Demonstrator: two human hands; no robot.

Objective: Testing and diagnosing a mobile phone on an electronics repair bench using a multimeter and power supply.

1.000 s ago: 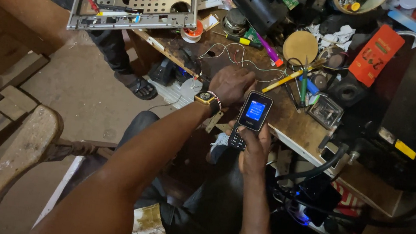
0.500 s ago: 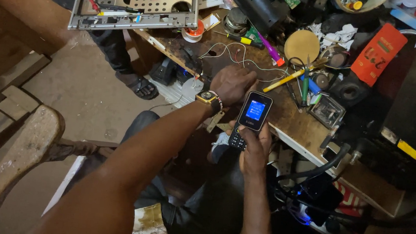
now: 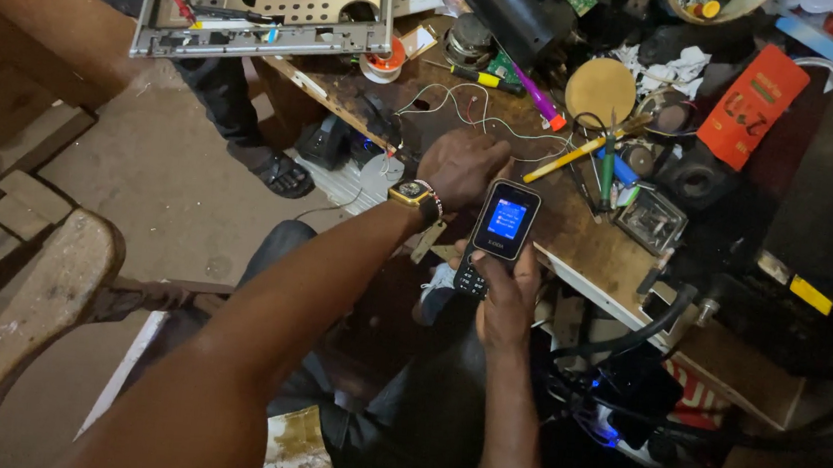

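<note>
— Wooden, cluttered worktop (image 3: 590,254) first: the left hand (image 3: 465,165), with its gold wristwatch (image 3: 413,195), rests curled on its edge among thin white wires (image 3: 448,101); whether it grips anything I cannot tell.

— And the small black keypad phone with the lit blue screen (image 3: 497,233)?

— The right hand (image 3: 502,292) is clamped round its lower half, just off the worktop's edge. I'd keep that grip low, thumb free for the keys.
</note>
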